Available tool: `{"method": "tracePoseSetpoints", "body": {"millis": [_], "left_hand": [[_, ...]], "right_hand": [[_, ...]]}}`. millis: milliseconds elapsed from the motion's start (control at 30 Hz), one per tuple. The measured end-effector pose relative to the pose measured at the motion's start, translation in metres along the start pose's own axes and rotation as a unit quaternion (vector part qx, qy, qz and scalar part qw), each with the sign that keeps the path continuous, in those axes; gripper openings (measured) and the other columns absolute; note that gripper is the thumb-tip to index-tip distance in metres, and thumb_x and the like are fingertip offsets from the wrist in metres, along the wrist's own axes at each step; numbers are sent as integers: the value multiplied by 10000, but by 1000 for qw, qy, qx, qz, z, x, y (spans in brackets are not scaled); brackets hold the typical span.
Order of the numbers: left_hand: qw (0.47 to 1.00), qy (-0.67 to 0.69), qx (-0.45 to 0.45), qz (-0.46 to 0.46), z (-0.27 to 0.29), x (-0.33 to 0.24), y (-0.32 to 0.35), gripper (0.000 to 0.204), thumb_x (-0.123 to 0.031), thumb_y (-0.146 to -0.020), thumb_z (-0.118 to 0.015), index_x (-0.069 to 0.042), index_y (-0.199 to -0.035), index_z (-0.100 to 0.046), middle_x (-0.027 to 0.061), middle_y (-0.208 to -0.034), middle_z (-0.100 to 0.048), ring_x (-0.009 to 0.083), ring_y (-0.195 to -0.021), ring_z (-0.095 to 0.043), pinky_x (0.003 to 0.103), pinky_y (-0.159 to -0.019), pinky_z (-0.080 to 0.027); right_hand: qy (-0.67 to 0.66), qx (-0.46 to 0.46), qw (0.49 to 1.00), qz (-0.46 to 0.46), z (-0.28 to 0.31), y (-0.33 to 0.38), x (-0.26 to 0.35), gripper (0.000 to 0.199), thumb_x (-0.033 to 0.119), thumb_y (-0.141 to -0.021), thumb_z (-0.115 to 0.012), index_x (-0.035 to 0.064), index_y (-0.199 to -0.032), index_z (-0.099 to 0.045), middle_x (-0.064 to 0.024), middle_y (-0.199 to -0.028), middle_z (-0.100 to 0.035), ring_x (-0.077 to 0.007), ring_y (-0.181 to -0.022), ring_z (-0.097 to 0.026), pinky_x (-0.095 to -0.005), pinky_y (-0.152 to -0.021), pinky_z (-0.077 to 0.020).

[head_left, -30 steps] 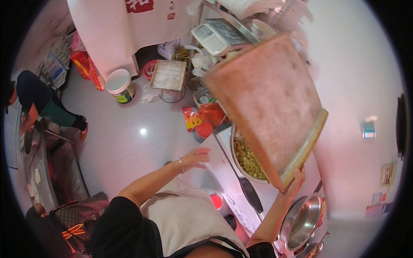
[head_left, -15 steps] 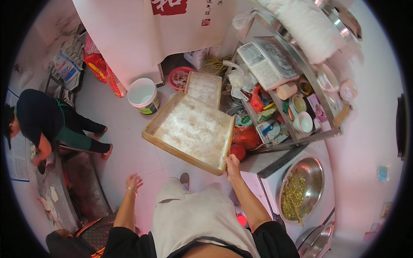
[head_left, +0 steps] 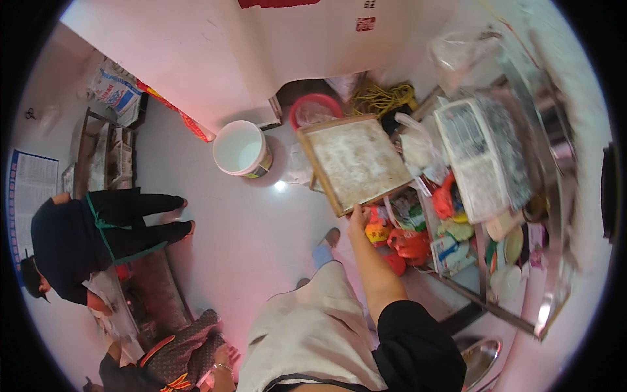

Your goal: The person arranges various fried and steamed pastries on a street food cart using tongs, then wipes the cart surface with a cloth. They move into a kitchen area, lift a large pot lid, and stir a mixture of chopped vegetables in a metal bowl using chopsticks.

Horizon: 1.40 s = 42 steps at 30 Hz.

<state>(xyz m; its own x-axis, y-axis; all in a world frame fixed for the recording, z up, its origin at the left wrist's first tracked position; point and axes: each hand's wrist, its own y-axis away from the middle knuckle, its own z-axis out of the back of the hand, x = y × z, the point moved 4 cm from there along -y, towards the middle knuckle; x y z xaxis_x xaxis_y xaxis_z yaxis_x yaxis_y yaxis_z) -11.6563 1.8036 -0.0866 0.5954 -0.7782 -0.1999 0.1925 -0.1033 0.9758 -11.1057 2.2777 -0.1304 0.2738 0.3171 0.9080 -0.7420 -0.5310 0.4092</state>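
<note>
A shallow wooden tray [head_left: 358, 160], its pale inside dusted white, stands near the shelf with its near corner toward me. My right hand [head_left: 357, 217] grips that near edge, fingers closed on the rim. What lies under the tray is mostly hidden. My left hand [head_left: 226, 356] hangs low at my side, away from the tray, a bracelet at its wrist. It looks empty with its fingers apart, beside a dark patterned cloth [head_left: 189, 343].
A white bucket [head_left: 243, 150] and a red basin [head_left: 315, 110] stand beyond the tray. On the right, a metal shelf [head_left: 483, 307] bears a white box [head_left: 473, 163] and bags. At left, a co-worker [head_left: 72, 242] bends over a counter. A metal bowl [head_left: 483, 359] sits lower right.
The tray has moved away from me and to the right, over where a second tray showed. My right arm has stretched out with it; my left hand has dropped lower. The view has shifted.
</note>
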Motion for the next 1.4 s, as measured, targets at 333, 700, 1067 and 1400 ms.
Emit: {"method": "tracePoseSetpoints", "body": {"millis": [333, 700, 1067, 1400], "left_hand": [[1000, 3, 10, -3, -108, -61, 68, 286, -207, -879, -572, -26, -1093, -518, 153, -954, -604, 312, -852, -636, 424, -669, -566], [979, -157, 129, -5, -142, -162, -46, 313, -234, -838, -612, -63, -1088, -534, 128, -980, -606, 321, -880, -617, 441, -709, -539], [721, -626, 272, -116, -295, -337, -163, 444, -313, -812, -630, -23, -1129, -517, 155, -1040, -593, 331, -939, -590, 420, -771, -501], [217, -786, 399, -420, -504, -308, -128, 567, -385, -789, -647, 13, -1166, -501, 180, -1095, -583, 340, -992, -565, 401, -827, -466]], "right_hand": [[101, -53, 989, -96, -62, -85, -85, 256, 180, -801, -574, -10, -906, -437, -147, -893, -537, -242, -718, -588, -367, -557, -557], [338, 178, 917, -109, 87, -52, -72, 76, 141, -829, -561, 67, -828, -579, -41, -680, -579, -142, -582, -567, -278, -485, -482], [89, -178, 971, -131, 239, 320, -84, 178, 210, -847, -569, 44, -905, -595, -81, -789, -649, -158, -684, -633, -291, -575, -528], [-182, -470, 826, -252, 300, 600, -256, 99, 134, -829, -561, 57, -853, -619, -69, -722, -637, -159, -600, -613, -306, -513, -525]]}}
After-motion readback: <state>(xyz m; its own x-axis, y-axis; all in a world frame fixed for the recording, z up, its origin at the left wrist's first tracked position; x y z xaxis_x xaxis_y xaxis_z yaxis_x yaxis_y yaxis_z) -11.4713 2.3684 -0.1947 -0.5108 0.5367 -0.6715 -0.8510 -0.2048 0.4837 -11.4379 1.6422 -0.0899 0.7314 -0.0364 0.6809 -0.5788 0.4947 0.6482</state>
